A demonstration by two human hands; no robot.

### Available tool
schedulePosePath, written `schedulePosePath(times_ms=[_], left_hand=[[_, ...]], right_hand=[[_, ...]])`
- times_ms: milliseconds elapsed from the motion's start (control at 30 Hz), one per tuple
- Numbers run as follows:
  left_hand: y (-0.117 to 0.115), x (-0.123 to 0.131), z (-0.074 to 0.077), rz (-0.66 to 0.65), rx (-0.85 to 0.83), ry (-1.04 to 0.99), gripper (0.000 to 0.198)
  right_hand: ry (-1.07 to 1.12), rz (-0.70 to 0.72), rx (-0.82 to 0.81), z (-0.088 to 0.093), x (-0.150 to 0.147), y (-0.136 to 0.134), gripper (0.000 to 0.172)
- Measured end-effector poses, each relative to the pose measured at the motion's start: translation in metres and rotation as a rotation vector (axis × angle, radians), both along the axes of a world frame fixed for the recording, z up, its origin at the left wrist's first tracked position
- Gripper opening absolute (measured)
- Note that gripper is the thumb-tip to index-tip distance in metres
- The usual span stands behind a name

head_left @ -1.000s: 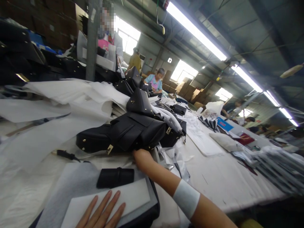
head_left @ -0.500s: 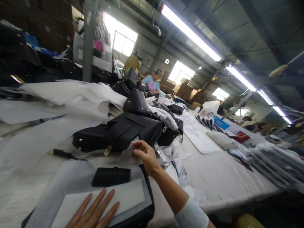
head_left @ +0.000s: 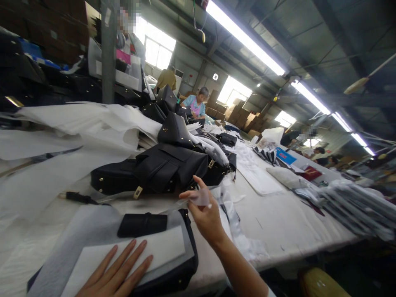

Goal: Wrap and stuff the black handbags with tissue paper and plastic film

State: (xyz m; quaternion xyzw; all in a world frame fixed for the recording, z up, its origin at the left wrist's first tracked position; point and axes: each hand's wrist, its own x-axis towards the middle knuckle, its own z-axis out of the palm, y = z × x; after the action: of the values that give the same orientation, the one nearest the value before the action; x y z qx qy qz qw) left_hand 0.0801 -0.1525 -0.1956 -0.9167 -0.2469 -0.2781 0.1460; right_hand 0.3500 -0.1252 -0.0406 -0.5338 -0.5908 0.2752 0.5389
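On my feed, the white sheet is already laid over the black handbag, beneath my left hand's spread fingers; my right hand loosely holds clear film, not yet set down.

Bright windows, tube lights, dark beamed ceiling

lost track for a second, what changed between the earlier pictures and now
The right hand has come away from the lower edge of the black handbag, shifting right, and now holds a translucent plastic piece. The left hand still lies flat on the white sheet; the black handbag stays put.
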Motion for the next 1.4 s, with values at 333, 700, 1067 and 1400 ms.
schedulePosePath(times_ms=[333, 700, 1067, 1400], left_hand=[[0.0, -0.004, 0.014, 0.001, 0.031, 0.055, 0.065], [0.001, -0.011, 0.029, -0.028, -0.015, 0.122, 0.072], [0.014, 0.045, 0.062, -0.062, -0.337, 0.085, 0.037], [0.02, 0.028, 0.047, -0.069, -0.355, -0.122, 0.038]], right_hand=[[-0.18, 0.256, -0.018, 0.001, -0.019, -0.073, 0.025], [-0.615, 0.131, 0.246, -0.092, -0.02, -0.1, 0.033], [-0.613, 0.136, 0.218, -0.1, -0.019, -0.101, 0.036], [-0.353, 0.136, 0.249, -0.097, -0.014, -0.106, 0.042]])
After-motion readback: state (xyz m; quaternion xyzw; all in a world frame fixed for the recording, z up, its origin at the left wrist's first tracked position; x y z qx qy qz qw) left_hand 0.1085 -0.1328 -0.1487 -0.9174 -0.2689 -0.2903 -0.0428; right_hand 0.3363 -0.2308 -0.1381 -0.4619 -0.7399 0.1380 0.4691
